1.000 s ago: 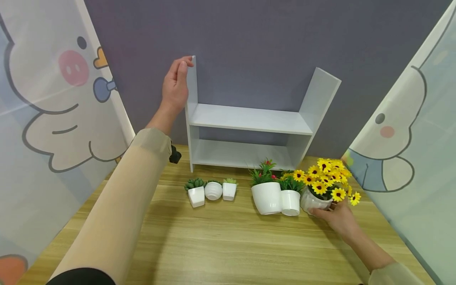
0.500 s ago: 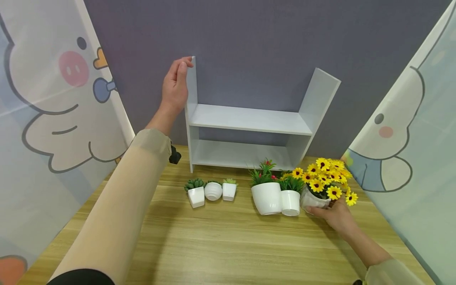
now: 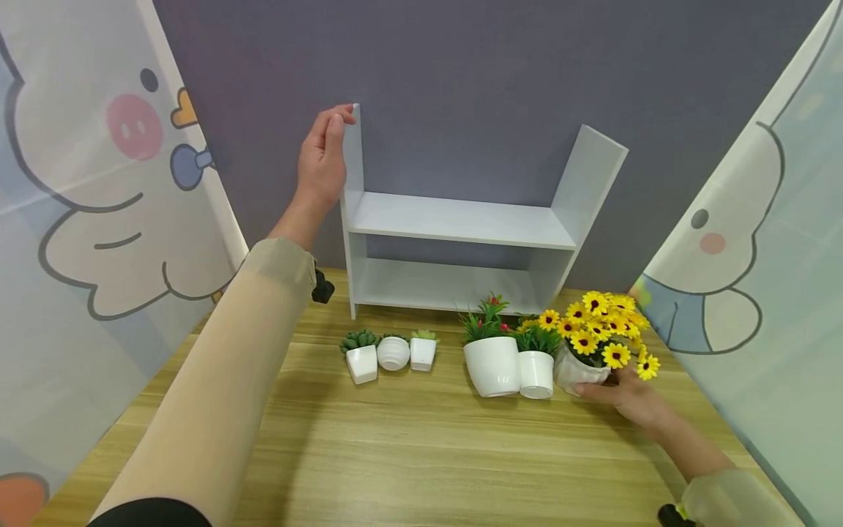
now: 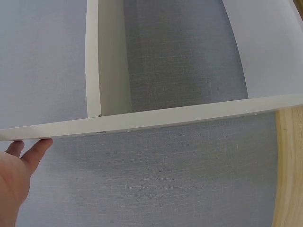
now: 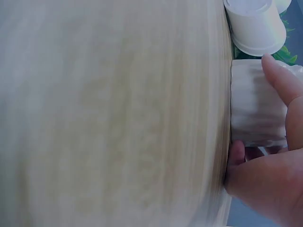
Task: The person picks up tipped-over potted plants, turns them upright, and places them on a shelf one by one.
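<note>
Sunflower pot (image 3: 578, 372) has slid slightly toward the white shelf (image 3: 461, 219); right hand (image 3: 626, 399) fingers grasping it, still on the table (image 3: 428, 454). Left hand (image 3: 323, 157) unchanged, fingers gripping shelf's left upright.

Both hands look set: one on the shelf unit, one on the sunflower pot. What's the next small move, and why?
Probably lift the sunflower pot straight up. The right hand already grips it, but it sits against the small white pot, and the left hand steadies the shelf unit.
</note>
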Demonstrator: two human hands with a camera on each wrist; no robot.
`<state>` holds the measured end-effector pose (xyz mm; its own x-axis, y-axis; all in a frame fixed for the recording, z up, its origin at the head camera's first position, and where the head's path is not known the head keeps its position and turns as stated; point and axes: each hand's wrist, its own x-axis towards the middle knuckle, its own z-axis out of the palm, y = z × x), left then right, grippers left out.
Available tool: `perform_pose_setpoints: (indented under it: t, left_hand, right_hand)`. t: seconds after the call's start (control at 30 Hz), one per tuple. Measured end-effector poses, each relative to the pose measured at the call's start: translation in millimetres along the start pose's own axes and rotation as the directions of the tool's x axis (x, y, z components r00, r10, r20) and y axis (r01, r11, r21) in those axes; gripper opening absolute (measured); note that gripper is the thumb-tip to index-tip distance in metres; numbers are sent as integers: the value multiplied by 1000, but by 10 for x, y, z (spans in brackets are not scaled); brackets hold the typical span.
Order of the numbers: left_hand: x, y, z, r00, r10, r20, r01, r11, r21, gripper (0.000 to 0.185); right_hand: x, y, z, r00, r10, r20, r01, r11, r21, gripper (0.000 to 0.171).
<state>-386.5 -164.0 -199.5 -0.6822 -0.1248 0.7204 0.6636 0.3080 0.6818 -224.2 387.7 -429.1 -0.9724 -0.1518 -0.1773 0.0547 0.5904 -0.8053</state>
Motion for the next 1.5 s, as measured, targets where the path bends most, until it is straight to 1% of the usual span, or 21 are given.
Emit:
perform_pose_setpoints:
  t: [0.1,0.17,0.33,0.43,0.53,0.73,0.8,0.9,1.03,1.13,1.27,1.37,1.5]
  left_hand:
    - [0,-2,-1,1000,2,0,-2,1000,2,32]
    - [3,-4,2,1000,4,1,-4,1000,0,31]
    - [12,-10,11,1000,7,4,-7,1000,-5,29]
    - [16,-11,11,1000,9,1,-9,1000,-7,29]
    - [18,-11,10,1000,11,-3,-11,1000,-8,29]
    - [8,-14,22,1000,1,6,-1,1000,-7,31]
    - [5,-14,28,1000,3,9,-3,1000,-7,31]
    - [4,-13,37,1000,0,9,1,1000,-6,31]
    - [2,4,47,1000,-7,15,7,1000,2,34]
    - [-2,16,51,1000,-6,19,6,1000,6,36]
    - [-4,17,49,1000,-11,15,11,1000,5,35]
    - [-5,14,44,1000,-17,12,17,1000,7,33]
    - [0,10,38,1000,-19,11,19,1000,6,33]
  right_hand:
    - [23,-8,22,999,-40,-11,39,999,-17,84]
    - [23,-18,35,999,-38,-12,38,999,-17,79]
    - [10,-47,49,1000,-11,3,11,1000,-7,77]
    - [21,-60,49,1000,-10,9,10,1000,-10,77]
    - [40,-74,43,1000,17,8,-16,1000,-17,81]
    - [32,-91,6,989,146,28,-146,989,10,104]
    - [16,-84,10,989,146,21,-147,988,39,107]
    - [-18,-75,21,996,90,-27,-89,995,54,102]
    - [-58,-81,19,995,-8,-98,9,1000,12,87]
    - [-73,-112,-3,986,-65,-152,66,998,-2,83]
    - [-81,-153,-23,964,-132,-229,136,991,4,73]
    - [-96,-181,-27,955,-152,-253,155,988,-8,67]
    - [-123,-254,-31,953,-159,-257,159,987,-20,67]
